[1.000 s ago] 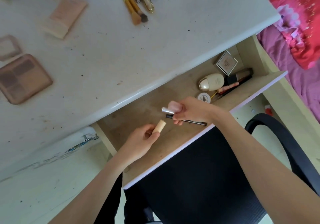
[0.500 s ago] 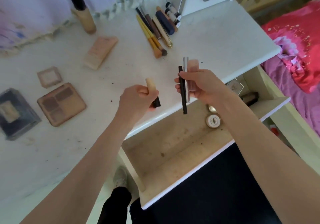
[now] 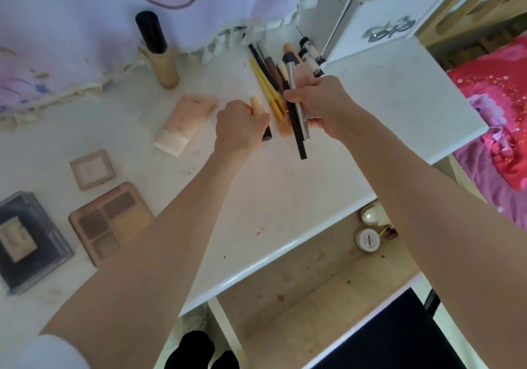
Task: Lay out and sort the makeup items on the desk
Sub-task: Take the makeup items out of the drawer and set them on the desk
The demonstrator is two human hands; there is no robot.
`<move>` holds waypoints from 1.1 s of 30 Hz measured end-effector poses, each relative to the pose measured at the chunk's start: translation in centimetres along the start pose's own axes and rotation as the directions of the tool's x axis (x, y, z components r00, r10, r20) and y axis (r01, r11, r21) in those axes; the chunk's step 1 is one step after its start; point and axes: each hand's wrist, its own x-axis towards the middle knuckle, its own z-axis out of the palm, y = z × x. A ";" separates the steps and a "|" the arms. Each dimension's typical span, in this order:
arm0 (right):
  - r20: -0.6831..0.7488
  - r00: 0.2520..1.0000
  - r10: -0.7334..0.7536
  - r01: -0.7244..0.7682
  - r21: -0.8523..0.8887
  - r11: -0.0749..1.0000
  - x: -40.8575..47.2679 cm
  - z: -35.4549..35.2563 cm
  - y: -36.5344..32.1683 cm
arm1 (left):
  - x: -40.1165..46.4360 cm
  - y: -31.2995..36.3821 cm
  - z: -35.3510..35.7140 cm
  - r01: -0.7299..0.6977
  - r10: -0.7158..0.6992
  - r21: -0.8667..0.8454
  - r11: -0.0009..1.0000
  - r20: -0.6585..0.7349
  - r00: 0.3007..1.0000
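The makeup items lie partly on the white surface and partly in the open drawer below its front edge, where a small round jar and a cream bottle are left. The left hand is closed around a short beige stick with a dark end, and the right hand is closed around a thin black pencil together with a silver and pink tube; both grips are pressed shut on these things, above the row of brushes and pencils at the back. To the left are a pink tube, a foundation bottle, a small square compact, an eyeshadow palette and a dark box. The step in hand seems to be carrying items from the drawer to the stick-shaped group. The next move probably calls for lowering each item beside the brushes, parallel to them, and opening the fingers one item at a time so that nothing rolls.
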 end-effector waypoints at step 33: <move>-0.140 0.910 -0.391 0.217 -0.643 0.735 4.6 1.7 -0.6 | 0.7 -5.8 2.3 -0.470 0.606 0.630 0.618 -0.001 0.796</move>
